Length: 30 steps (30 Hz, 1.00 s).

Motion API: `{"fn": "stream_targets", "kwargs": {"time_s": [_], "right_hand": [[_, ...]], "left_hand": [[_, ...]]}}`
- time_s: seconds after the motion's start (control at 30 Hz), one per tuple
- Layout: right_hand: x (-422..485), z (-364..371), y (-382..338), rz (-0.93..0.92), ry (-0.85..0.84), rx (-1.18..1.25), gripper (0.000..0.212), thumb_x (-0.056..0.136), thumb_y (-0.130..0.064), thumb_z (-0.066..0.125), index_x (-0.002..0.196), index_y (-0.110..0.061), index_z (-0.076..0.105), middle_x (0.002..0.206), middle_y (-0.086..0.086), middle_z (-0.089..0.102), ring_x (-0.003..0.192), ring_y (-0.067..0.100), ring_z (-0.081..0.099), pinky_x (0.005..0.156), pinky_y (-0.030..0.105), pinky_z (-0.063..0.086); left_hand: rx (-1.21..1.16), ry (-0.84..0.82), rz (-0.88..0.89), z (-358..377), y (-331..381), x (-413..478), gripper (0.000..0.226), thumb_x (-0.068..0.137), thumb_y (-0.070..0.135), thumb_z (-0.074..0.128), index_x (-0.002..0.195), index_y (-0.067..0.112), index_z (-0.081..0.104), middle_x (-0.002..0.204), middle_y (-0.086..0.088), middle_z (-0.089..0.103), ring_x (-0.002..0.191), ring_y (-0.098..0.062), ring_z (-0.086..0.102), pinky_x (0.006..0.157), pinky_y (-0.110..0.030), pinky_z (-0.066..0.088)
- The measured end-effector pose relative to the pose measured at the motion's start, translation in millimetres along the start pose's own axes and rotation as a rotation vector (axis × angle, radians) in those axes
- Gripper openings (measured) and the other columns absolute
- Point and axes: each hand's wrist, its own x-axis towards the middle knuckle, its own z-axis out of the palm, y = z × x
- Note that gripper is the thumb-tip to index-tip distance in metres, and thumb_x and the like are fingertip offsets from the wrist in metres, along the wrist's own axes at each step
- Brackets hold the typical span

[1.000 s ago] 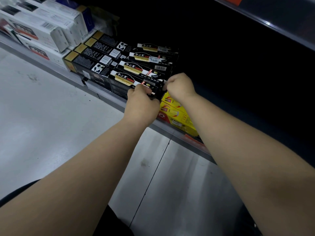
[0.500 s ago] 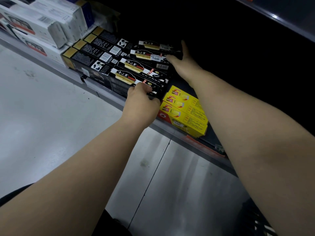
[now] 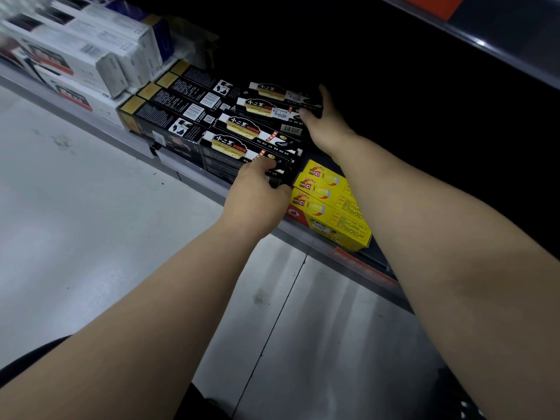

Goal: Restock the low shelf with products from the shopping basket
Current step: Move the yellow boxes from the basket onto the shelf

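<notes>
Far left on the low shelf (image 3: 91,122): white boxes (image 3: 75,53) stacked two high, blurred, ends facing out. Just right of them, black boxes with gold ends (image 3: 169,116) lying flat in rows, barcodes up. Next right, black boxes with white-and-gold labels (image 3: 242,144), four rows stepping back into the dark shelf, touching the gold-ended ones. Left hand (image 3: 257,201) at the shelf's front edge, fingers curled around the near right end of the front black box (image 3: 233,151), thumb on top of the label, grip closed on it; box flat on the stack, not lifted. Right hand (image 3: 327,125) reaching deeper, flat and mostly spread, fingers extended against the right ends of the rear black boxes (image 3: 272,101), fingertips touching the carton ends, nothing pinched. Right of the black stack and under the right forearm, yellow boxes (image 3: 330,201) in three rows, red print, at the shelf front, just beside the front black box. Grey floor (image 3: 91,237) below the shelf edge. Shopping basket: only a dark bit at bottom right, cannot tell for sure. Upper shelf edge (image 3: 485,43) top right with an orange strip.
</notes>
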Motion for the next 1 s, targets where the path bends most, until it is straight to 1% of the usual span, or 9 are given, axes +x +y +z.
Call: {"fn": "stream_targets", "kwargs": {"time_s": [0.1,0.17,0.33,0.5,0.6,0.67,0.77,0.83,1.0], "right_hand": [[0,2,0,0.051,-0.062,0.053,0.063,0.095,-0.036,0.05,0.149,-0.026,0.018,0.15,0.007,0.032,0.13,0.028,0.041,0.099,0.043,0.046],[-2,3,3,0.046,-0.063,0.072,0.061,0.091,-0.037,0.056,0.144,-0.026,0.028,0.142,0.008,0.039,0.122,0.027,0.048,0.092,0.041,0.05],[-12,6,8,0.053,-0.026,0.084,0.059,0.09,-0.039,0.057,0.142,-0.029,0.032,0.147,0.01,0.029,0.129,0.029,0.04,0.101,0.044,0.045],[-27,-9,12,0.077,-0.044,0.034,0.064,0.096,-0.042,0.046,0.149,-0.024,0.018,0.154,0.007,0.024,0.139,0.025,0.029,0.11,0.038,0.033],[-51,-26,26,0.103,-0.154,-0.149,0.061,0.093,-0.046,0.048,0.144,-0.018,0.03,0.148,0.011,0.033,0.128,0.026,0.042,0.091,0.028,0.041],[-70,-43,38,0.143,-0.322,-0.356,0.081,0.081,-0.061,0.057,0.145,-0.023,0.026,0.149,0.011,0.027,0.131,0.028,0.039,0.095,0.031,0.038],[-93,-58,45,0.261,-0.61,-0.661,0.135,0.044,-0.075,0.071,0.148,-0.035,-0.007,0.156,0.007,0.004,0.14,0.031,0.024,0.11,0.042,0.031],[-101,-56,48,0.228,-0.619,-0.725,0.14,0.047,-0.066,0.079,0.146,-0.037,-0.016,0.157,0.007,-0.001,0.142,0.035,0.016,0.113,0.047,0.028],[-108,-49,42,0.17,-0.53,-0.663,0.131,0.057,-0.055,0.081,0.146,-0.039,-0.013,0.158,0.006,0.001,0.143,0.036,0.009,0.113,0.048,0.025]], "left_hand": [[0.007,-0.01,0.003,-4,-1,0,0.049,0.091,0.016,0.052,0.139,0.02,0.042,0.144,-0.006,0.041,0.116,-0.019,0.05,0.081,-0.025,0.036],[-0.001,-0.016,0.001,-4,-1,2,0.048,0.091,0.016,0.052,0.138,0.021,0.043,0.144,-0.005,0.04,0.102,-0.011,0.048,0.076,-0.021,0.036],[0.004,-0.016,-0.005,-1,3,3,0.045,0.092,0.017,0.051,0.136,0.019,0.044,0.14,-0.007,0.041,0.093,-0.011,0.042,0.072,-0.022,0.036],[-0.003,-0.028,-0.012,-2,7,2,0.044,0.091,0.017,0.052,0.134,0.019,0.046,0.135,-0.008,0.044,0.094,-0.017,0.048,0.075,-0.026,0.039],[0.001,-0.051,0.01,0,11,-2,0.041,0.091,0.017,0.053,0.131,0.019,0.049,0.127,-0.007,0.048,0.086,-0.018,0.05,0.072,-0.027,0.042],[0.007,-0.075,0.029,3,14,-6,0.038,0.091,0.014,0.052,0.129,0.019,0.051,0.117,-0.003,0.047,0.079,-0.016,0.05,0.07,-0.027,0.043],[0.015,-0.118,0.062,5,16,-11,0.034,0.091,0.01,0.051,0.125,0.015,0.053,0.109,0.003,0.048,0.071,-0.004,0.049,0.059,-0.02,0.042],[0.028,-0.152,0.067,5,18,-16,0.031,0.092,0.01,0.051,0.122,0.015,0.054,0.118,0.003,0.052,0.081,-0.009,0.052,0.057,-0.017,0.039],[0.047,-0.154,0.051,-2,21,-27,0.026,0.091,0.012,0.052,0.116,0.016,0.056,0.125,-0.001,0.055,0.085,-0.015,0.054,0.066,-0.025,0.043]]}}
